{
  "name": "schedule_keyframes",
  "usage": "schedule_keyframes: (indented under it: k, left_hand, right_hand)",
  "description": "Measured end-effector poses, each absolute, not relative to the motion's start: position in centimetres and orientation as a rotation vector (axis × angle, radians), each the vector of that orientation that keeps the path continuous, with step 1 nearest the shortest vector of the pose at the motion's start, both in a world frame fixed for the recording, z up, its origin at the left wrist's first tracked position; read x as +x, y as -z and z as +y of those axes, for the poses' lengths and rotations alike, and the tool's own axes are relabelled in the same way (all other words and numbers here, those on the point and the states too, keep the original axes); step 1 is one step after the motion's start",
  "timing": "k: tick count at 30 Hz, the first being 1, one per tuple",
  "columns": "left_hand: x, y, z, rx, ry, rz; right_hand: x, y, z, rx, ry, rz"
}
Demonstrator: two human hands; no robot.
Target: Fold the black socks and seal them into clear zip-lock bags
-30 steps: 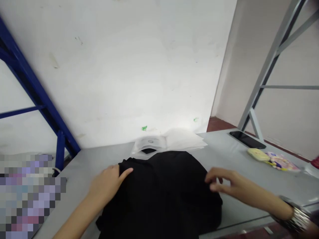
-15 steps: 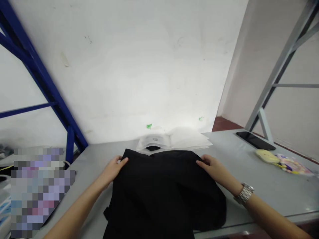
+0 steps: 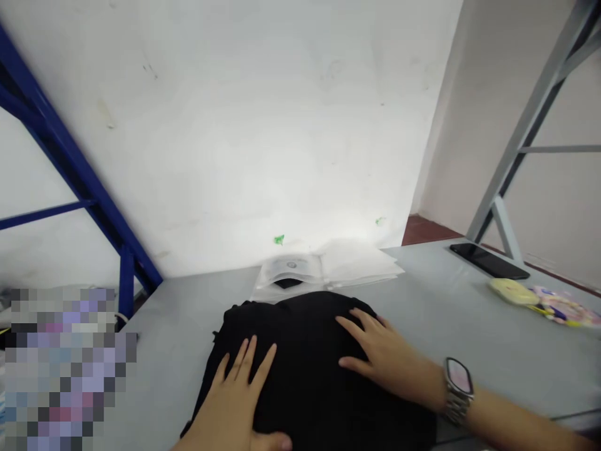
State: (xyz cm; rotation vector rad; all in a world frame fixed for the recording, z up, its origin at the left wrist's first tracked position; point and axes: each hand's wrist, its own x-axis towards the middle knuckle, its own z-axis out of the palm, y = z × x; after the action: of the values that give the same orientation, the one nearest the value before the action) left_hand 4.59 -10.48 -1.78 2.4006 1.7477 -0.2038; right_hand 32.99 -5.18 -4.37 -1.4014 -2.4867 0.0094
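A black cloth item [image 3: 305,369], seemingly a garment, is spread over the near part of the grey table [image 3: 469,332]. My left hand [image 3: 235,401] lies on its left side with fingers spread and pressed flat. On its upper right part rests my right hand [image 3: 385,357], open, palm down, fingers apart. A watch with a metal band [image 3: 457,388] is on my right wrist. Just beyond the cloth lie white plastic bags [image 3: 357,266]; the left one has a printed mark and a dark patch. The cloth's lower edge runs out of view.
At the right are a black phone [image 3: 488,261], a yellow case [image 3: 511,292] and a colourful charm [image 3: 566,307]. A white wall [image 3: 282,125] stands behind the table. A blue metal frame [image 3: 89,175] rises at left, a grey one [image 3: 530,125] at right. Blurred-out items [image 3: 70,369] lie lower left.
Both hands have let go of the cloth's top corners and now lie flat on it, closer to me. The cloth has settled lower onto the table.
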Motion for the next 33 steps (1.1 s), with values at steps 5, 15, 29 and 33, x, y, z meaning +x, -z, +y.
schedule_keyframes:
  k: [5, 15, 29, 33]
  left_hand:
    - [3.3, 0.5, -10.8, 2.363, 0.145, 1.742]
    - [7.4, -0.3, -3.4, 2.303, 0.328, 1.624]
    - [6.3, 1.8, -3.3, 2.445, -0.137, 1.621]
    - [5.9, 2.5, -1.7, 2.583, -0.663, 1.88]
  right_hand:
    - [34.6, 5.0, -4.9, -1.413, -0.018, -2.505]
    - [27.1, -0.5, 0.9, -1.051, 0.157, -2.688]
    - [18.6, 2.9, 11.2, -1.311, 0.567, -2.557]
    - [19.4, 2.2, 10.8, -1.158, 0.589, -2.577]
